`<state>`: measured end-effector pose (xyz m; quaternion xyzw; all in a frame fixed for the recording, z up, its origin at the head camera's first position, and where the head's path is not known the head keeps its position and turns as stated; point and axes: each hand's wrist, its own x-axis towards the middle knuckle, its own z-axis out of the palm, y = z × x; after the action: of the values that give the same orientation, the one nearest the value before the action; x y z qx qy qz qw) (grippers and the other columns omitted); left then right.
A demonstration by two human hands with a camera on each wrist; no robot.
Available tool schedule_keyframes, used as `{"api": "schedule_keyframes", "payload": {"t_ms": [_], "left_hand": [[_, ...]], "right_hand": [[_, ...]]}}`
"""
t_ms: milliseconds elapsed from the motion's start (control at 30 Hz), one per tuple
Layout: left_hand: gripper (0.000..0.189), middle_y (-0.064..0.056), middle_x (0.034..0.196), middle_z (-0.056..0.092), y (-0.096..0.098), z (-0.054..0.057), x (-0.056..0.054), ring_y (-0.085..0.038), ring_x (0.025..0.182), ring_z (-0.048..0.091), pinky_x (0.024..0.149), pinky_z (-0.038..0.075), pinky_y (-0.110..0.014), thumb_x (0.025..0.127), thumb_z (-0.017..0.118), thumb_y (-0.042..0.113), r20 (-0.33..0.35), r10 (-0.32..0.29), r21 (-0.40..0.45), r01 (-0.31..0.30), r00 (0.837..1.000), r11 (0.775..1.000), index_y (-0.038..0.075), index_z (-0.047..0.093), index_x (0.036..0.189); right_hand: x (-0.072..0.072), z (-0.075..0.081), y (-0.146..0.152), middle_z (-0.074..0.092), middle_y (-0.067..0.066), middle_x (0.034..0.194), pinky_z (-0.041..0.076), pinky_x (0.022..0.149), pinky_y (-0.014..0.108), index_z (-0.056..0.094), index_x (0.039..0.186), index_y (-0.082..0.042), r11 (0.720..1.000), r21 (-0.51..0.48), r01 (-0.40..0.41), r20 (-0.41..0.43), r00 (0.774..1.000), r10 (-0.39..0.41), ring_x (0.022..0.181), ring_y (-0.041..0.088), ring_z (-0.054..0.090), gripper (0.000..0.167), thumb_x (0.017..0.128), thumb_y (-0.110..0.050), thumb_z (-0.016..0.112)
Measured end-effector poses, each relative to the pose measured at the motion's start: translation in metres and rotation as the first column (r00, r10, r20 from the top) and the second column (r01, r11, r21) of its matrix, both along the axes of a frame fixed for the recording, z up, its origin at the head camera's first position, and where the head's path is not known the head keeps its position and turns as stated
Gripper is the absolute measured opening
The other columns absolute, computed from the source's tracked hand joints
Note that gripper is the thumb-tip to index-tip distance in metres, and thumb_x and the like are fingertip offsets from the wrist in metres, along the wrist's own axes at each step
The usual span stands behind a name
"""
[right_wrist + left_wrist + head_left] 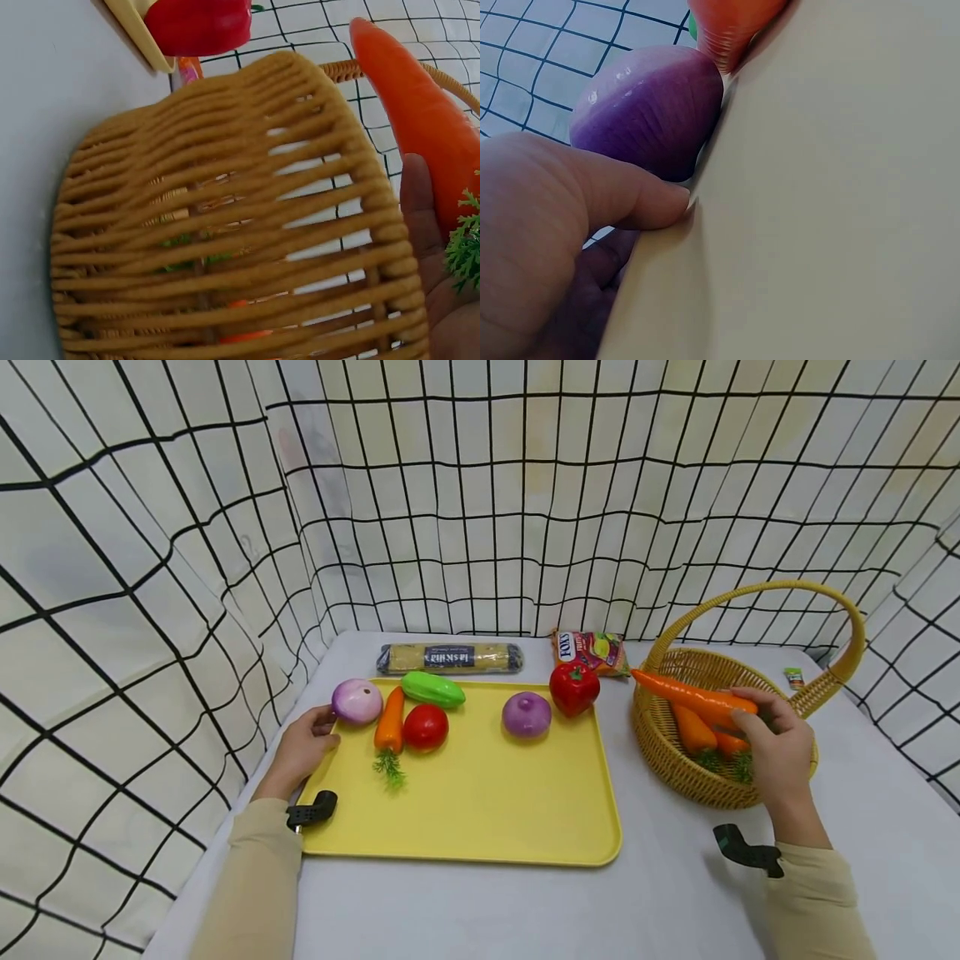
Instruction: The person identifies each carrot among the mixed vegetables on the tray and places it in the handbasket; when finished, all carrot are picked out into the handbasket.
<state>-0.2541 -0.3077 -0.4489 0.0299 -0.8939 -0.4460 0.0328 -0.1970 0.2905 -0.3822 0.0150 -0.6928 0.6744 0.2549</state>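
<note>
At the left edge of the yellow tray (465,810), my left hand (303,747) pinches the rim, thumb on top and fingers at the outer side. Right by that thumb sits a purple onion (652,112). My right hand (780,747) holds an orange carrot (693,696) over the wicker basket (675,768), its tip pointing left. More carrots (693,731) with green tops lie inside the basket. On the tray are another carrot (389,722), a green cucumber-like vegetable (433,690), a tomato (426,727), a second onion (527,715) and a red bell pepper (574,688).
Behind the tray lie a long clear pack of pasta (450,658) and a Fox's candy bag (592,652). The basket's tall handle (780,585) arches over it. A small green packet (793,677) is right of the basket. Black-gridded white cloth walls (480,493) enclose the table.
</note>
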Motion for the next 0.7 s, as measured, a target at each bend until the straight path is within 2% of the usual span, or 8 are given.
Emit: {"api": "schedule_keyframes", "payload": {"t_ms": [167,300,433,567,700], "left_hand": [[0.057,-0.028,0.140,0.046,0.000,0.001,0.000,-0.040,0.123,0.047,0.101,0.041,-0.050,0.095,0.053,0.002,0.005,0.003,-0.004,-0.003,1.000,1.000,-0.005,0.034,0.148],[0.056,-0.028,0.140,0.046,0.000,0.000,-0.001,-0.041,0.122,0.047,0.100,0.042,-0.049,0.095,0.053,0.002,0.001,0.002,-0.004,-0.002,1.000,1.000,-0.005,0.035,0.147],[0.057,-0.029,0.139,0.047,-0.001,-0.001,-0.001,-0.041,0.122,0.047,0.100,0.041,-0.049,0.094,0.053,0.002,-0.006,-0.005,-0.002,0.005,1.000,1.000,-0.006,0.035,0.147],[0.057,-0.029,0.140,0.046,-0.001,-0.001,-0.001,-0.042,0.122,0.047,0.101,0.041,-0.050,0.094,0.053,0.002,-0.006,-0.007,-0.003,0.007,1.000,1.000,-0.006,0.034,0.147],[0.057,-0.029,0.140,0.046,-0.001,-0.001,-0.001,-0.041,0.122,0.047,0.102,0.040,-0.050,0.094,0.053,0.002,-0.002,-0.007,-0.006,0.007,1.000,1.000,-0.006,0.034,0.147]], "right_hand": [[0.000,0.004,0.006,0.066,0.005,0.109,0.054,0.071,0.015,0.065,0.115,0.004,0.991,-0.102,0.086,0.021,0.996,-0.084,0.093,0.015,0.061,0.023,0.096,-0.004,0.055],[-0.003,0.007,0.010,0.062,0.005,0.111,0.053,0.071,0.013,0.070,0.110,0.000,0.959,-0.217,0.182,0.068,0.983,-0.171,0.096,0.014,0.059,0.021,0.096,-0.008,0.055],[-0.005,0.007,0.012,0.059,0.002,0.114,0.052,0.073,0.011,0.070,0.109,-0.004,0.932,-0.264,0.249,0.143,0.966,-0.218,0.099,0.011,0.057,0.020,0.096,-0.013,0.058],[-0.007,0.004,0.012,0.060,0.000,0.108,0.052,0.071,0.011,0.069,0.110,-0.005,0.922,-0.281,0.266,0.186,0.958,-0.219,0.094,0.010,0.057,0.019,0.093,-0.011,0.065],[-0.010,-0.001,0.009,0.059,-0.002,0.099,0.052,0.066,0.010,0.067,0.114,-0.007,0.946,-0.192,0.260,0.234,0.949,-0.213,0.088,0.009,0.056,0.025,0.090,-0.012,0.069]]}}
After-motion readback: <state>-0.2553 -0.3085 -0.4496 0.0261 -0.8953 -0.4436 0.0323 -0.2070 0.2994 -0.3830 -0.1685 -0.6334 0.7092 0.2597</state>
